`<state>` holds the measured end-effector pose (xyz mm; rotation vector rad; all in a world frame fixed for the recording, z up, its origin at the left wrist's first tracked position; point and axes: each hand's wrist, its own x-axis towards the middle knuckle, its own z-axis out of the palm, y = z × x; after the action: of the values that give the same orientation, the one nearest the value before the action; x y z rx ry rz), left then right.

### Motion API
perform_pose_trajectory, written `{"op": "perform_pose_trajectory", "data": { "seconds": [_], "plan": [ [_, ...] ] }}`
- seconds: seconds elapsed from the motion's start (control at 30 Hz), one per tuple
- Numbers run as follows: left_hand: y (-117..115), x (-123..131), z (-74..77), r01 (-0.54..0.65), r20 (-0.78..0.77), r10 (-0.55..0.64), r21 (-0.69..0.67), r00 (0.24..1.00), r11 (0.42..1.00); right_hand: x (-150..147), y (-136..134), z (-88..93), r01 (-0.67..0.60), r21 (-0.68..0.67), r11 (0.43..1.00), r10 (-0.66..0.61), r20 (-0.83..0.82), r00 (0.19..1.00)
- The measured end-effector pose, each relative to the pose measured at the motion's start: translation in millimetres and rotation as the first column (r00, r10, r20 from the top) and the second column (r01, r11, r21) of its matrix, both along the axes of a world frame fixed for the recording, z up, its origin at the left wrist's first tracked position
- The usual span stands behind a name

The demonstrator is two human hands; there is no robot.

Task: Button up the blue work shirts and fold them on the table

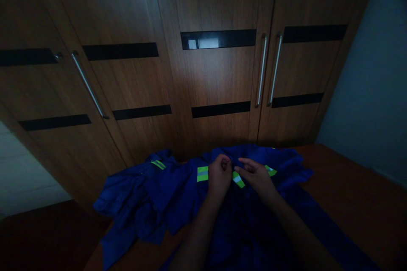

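Observation:
A blue work garment (165, 194) with green-and-silver reflective strips lies spread over a brown wooden surface (349, 194). My left hand (219, 175) is curled into a closed grip on the cloth near one reflective strip (202, 173). Just to its right, my right hand (256, 175) pinches the same blue fabric with thumb and fingers, beside another strip (238, 180). Both hands sit close together at the garment's far middle. A sleeve with a third strip (158, 164) lies bunched to the left.
A tall wooden wardrobe (203, 72) with long metal handles (261, 70) and dark inlaid bands stands directly behind the surface. A pale wall (375, 93) rises at the right. The room is dim.

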<state>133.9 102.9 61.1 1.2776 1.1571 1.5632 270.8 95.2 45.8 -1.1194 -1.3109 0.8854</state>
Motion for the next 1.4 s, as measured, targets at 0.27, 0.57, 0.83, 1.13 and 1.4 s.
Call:
{"op": "perform_pose_trajectory", "data": {
  "seconds": [0.27, 0.57, 0.83, 1.13, 1.4],
  "plan": [
    [-20, 7, 2.7, 0.120, 0.240, -0.079, -0.161, 0.968, 0.980, -7, 2, -13.5, -0.087, 0.064, 0.994, 0.073, 0.197, 0.978],
    [-18, 7, -11.1, 0.018, 0.109, -0.010, -0.067, 0.994, 0.998, -1, 1, -10.0, -0.062, -0.087, 0.994, 0.053, -0.109, 0.993],
    [-19, 5, -13.2, -0.065, -0.278, 0.087, 0.088, 0.957, 0.994, 0, -6, -1.7, -0.094, -0.076, 0.993, 0.088, -0.083, 0.993],
    [-22, 7, -6.7, -0.092, -0.441, 0.149, 0.147, 0.885, 0.985, -1, -3, -16.3, -0.168, 0.008, 0.986, 0.165, 0.128, 0.978],
    [-23, 5, -8.0, -0.027, -0.416, 0.076, 0.123, 0.906, 0.992, -10, -13, -16.5, -0.159, 0.085, 0.984, 0.061, 0.675, 0.735]
  ]
}}
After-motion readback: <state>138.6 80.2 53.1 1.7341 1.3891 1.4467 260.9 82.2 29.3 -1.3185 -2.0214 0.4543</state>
